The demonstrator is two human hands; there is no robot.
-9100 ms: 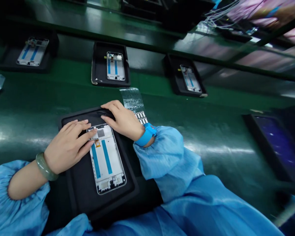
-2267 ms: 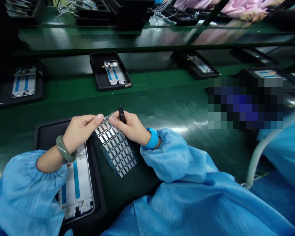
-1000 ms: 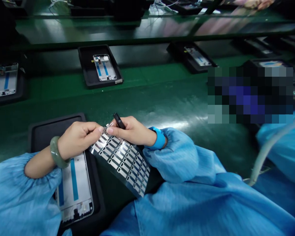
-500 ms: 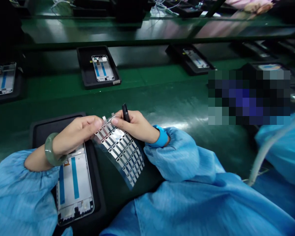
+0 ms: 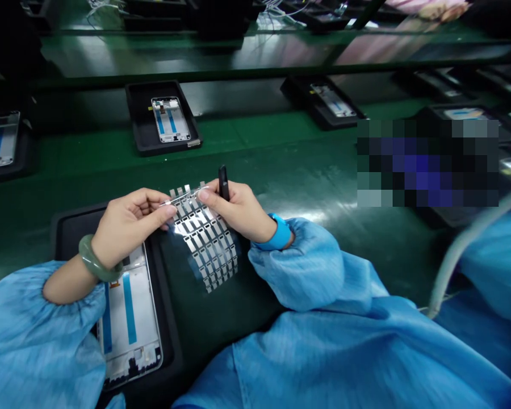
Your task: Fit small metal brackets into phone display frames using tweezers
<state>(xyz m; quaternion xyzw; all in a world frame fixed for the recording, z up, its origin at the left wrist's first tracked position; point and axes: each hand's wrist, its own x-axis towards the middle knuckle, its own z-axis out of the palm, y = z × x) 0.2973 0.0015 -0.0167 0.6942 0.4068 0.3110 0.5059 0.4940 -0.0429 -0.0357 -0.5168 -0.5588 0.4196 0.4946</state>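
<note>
Between both hands hangs a clear sheet of silver stickers [image 5: 208,238], its top edge bent over so that several silver tabs stick up. My left hand [image 5: 130,221] pinches the sheet's upper left corner between thumb and fingers. At the upper right my right hand [image 5: 241,207] grips the same sheet, and a black pen-like tool [image 5: 223,183] stands up out of that hand. Below my left forearm lies a phone frame [image 5: 142,318] with blue strips, in a black tray [image 5: 170,335]. My left wrist and sleeve cover part of the frame.
Across the green bench [image 5: 272,165], a black tray [image 5: 140,128] bears another phone frame [image 5: 171,120]. More trays with frames stand at far left and right. A person in a blue sleeve [image 5: 494,267] sits at the right, near a pale cable [image 5: 449,267].
The top of the sheet is now folded back, with more silver tabs standing up along the bend. Its lower end has swung left and up. My left hand's fingers have shifted at the corner.
</note>
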